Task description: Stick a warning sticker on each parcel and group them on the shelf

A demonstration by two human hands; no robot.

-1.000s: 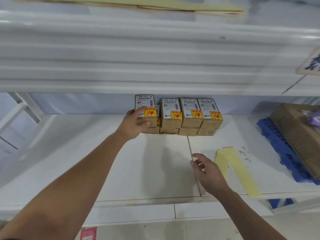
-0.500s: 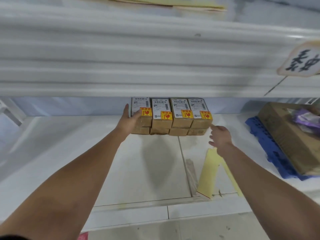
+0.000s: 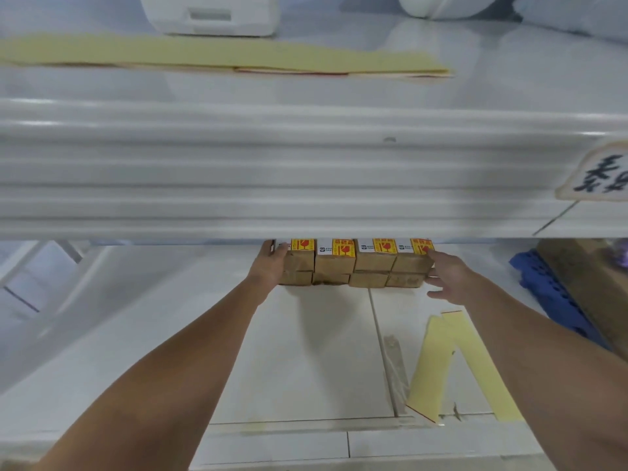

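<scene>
Parcels [image 3: 353, 263], brown, yellow-stickered, stacked two high

Parcels at the back of the low shelf, a hand at each end

The parcels [image 3: 353, 266] sit side by side at the back of the low shelf [image 3: 170, 334], in what looks like two layers, four on top of four. Their tops are hidden behind the front edge of the top shelf [image 3: 306, 171]. The left hand [image 3: 268, 270] touches the left end of the row and the right hand [image 3: 448, 277] touches the right end. Paper strips [image 3: 441, 362] lie in front of the parcels, to the right, near the shelf's front edge. Far right, a big box [image 3: 591, 283] rests on a crate [image 3: 543, 283]. On the top shelf a long paper strip [image 3: 204, 57] lies in front of a machine [image 3: 210, 13]. A tag [image 3: 601, 175] hangs on that shelf's edge, at the right.
</scene>
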